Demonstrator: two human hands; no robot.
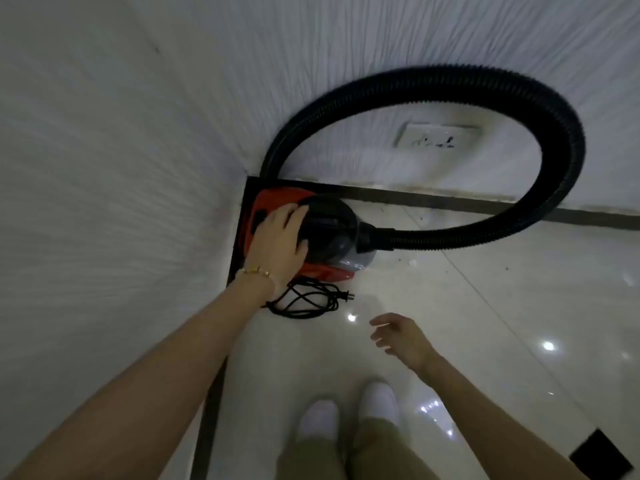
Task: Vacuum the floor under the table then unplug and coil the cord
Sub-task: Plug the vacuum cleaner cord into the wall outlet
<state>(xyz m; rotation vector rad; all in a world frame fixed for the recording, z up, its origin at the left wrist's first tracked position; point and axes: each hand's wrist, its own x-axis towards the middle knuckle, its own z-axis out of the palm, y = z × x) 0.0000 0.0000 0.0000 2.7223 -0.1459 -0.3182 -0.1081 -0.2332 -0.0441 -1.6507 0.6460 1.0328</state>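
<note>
Head view, looking down into a room corner. Red-and-black vacuum cleaner [322,233] standing on the pale tiled floor [485,323], tucked into the corner where two white textured walls [104,133] meet. Left hand [280,244] laid flat over the top of the vacuum body, fingers spread across the black housing; grip open, palm resting rather than closed around any handle. Thin gold bracelet [256,271] at the left wrist. Right hand [401,336] held in the air above the floor, well apart from the vacuum, fingers loosely curled, grip open and holding nothing. Black ribbed hose [540,112] rising from the front of the vacuum in a wide loop against the far wall. Wall socket [438,136] seen through the loop, no plug in it. Black cord [304,301] lying in a loose bundle on the floor just beside the vacuum, below the left wrist, its plug [346,296] free at the right end of the bundle. Two white shoes [346,410] at the lower edge of the view.
</note>
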